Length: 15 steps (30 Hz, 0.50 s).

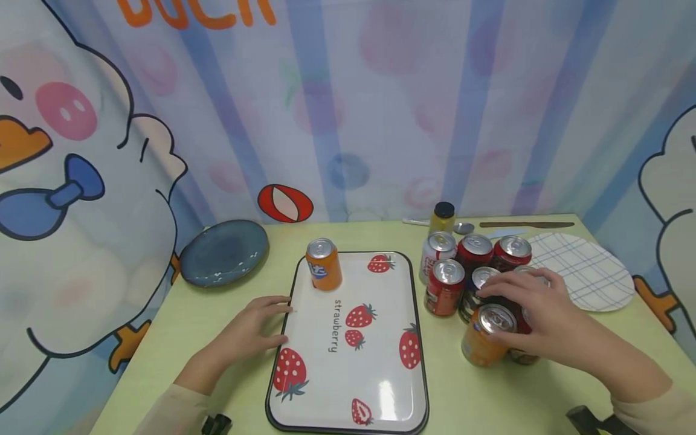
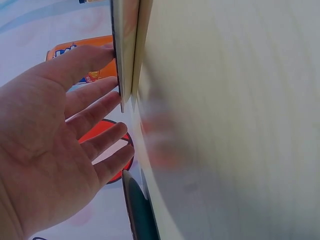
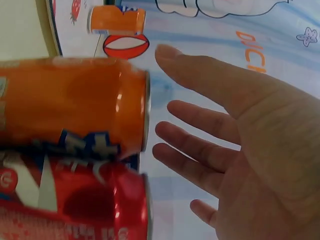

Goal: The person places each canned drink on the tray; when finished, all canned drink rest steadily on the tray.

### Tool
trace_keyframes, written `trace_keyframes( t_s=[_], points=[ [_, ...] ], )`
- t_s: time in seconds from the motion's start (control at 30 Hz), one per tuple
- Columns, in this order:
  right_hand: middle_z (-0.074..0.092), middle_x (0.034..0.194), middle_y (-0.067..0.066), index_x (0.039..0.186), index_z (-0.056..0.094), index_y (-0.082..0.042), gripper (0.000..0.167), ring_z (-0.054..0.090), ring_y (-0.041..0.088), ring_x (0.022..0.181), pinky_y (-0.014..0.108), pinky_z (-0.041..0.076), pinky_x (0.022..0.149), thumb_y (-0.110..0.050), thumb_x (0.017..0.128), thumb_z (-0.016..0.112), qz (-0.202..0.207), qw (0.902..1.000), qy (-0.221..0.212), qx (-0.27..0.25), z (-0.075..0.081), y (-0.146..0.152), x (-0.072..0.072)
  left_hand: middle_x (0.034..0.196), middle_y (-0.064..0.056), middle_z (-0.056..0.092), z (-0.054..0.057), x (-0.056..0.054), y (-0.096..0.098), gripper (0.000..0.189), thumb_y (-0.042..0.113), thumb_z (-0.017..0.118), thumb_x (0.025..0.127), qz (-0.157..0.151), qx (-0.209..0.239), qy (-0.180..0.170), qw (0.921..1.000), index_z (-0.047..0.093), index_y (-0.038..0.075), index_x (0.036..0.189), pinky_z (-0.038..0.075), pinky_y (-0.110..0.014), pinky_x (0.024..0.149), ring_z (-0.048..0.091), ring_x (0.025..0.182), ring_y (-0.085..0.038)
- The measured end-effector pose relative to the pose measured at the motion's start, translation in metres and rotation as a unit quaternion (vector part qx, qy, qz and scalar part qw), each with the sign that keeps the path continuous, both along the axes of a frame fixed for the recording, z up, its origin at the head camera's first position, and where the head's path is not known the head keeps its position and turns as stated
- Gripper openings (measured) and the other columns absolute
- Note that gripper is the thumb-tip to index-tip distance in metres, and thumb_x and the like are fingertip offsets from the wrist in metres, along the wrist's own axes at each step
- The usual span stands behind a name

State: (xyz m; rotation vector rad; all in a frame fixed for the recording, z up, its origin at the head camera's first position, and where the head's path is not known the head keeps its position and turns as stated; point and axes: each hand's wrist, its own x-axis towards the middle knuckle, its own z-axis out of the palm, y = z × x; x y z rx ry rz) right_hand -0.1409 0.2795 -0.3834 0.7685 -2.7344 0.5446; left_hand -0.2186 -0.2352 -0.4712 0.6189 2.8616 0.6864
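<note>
The right grip [image 1: 549,308] is unclosed and holds nothing, thumb and fingers spread just above an orange soda can [image 1: 487,341]; the right wrist view shows a gap between the fingertips and the can's top. This can stands upright on the counter [image 1: 179,326], to the right of the strawberry tray [image 1: 383,374] and apart from it. The left grip [image 1: 252,326] is likewise uncurled, its thumb and some fingertips touching the tray's left rim.

Another orange soda can [image 1: 324,269], marked with blue-and-white lettering, stands upright on the tray, in its far left corner. Right of the tray, around the right grip, upright cans crowd together: a silver-white can [image 1: 437,251] and a bright red can [image 1: 444,290] nearest to the tray, with a dark can [image 1: 469,305] and two dark red cans [image 1: 475,251] farther out. More cans are partly hidden under the right grip.

Beyond the tray's far right corner stand a small yellow bottle with a black cap [image 1: 442,219] and, beside it, a spoon [image 1: 464,228]; a slim brown utensil [image 1: 526,225] lies farther right. Well to the tray's right sits a white checked plate [image 1: 589,272]; off its far left corner, a dark blue plate [image 1: 224,254]. Behind the tray and counter hangs a printed curtain [image 1: 380,121].
</note>
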Motion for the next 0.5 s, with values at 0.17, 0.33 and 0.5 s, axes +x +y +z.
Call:
trace_keyframes(
  t_s=[0.17,0.33,0.5],
  points=[
    [0.068,0.128,0.006,0.121,0.071,-0.021,0.063,0.058,0.036,0.124,0.068,0.028,0.102,-0.044,0.067,0.096,-0.026,0.9973,-0.060,0.034,-0.006,0.011,0.000,0.153,-0.012,0.053,-0.001,0.001,-0.001,0.055,0.024,0.086,0.085,0.006,0.000,-0.004,1.0000,0.068,0.015,0.136,0.038,-0.061,0.120,0.044,0.145,-0.040],
    [0.071,0.126,0.006,0.122,0.070,-0.022,0.066,0.063,0.036,0.121,0.068,0.028,0.103,-0.043,0.065,0.097,-0.025,0.9966,-0.071,0.034,-0.013,0.013,-0.001,0.154,-0.011,0.052,0.000,0.002,-0.001,0.056,0.024,0.086,0.085,0.007,-0.001,-0.003,1.0000,0.067,0.015,0.137,0.038,-0.061,0.120,0.043,0.146,-0.039],
    [0.073,0.113,-0.006,0.114,0.069,-0.024,0.068,0.068,0.023,0.105,0.059,0.032,0.098,-0.034,0.056,0.102,-0.014,0.9995,-0.027,0.011,-0.020,0.012,-0.001,0.154,-0.011,0.053,-0.002,0.001,-0.002,0.056,0.024,0.085,0.085,0.001,0.006,-0.001,1.0000,0.067,0.014,0.137,0.038,-0.061,0.120,0.043,0.146,-0.039]
  ],
)
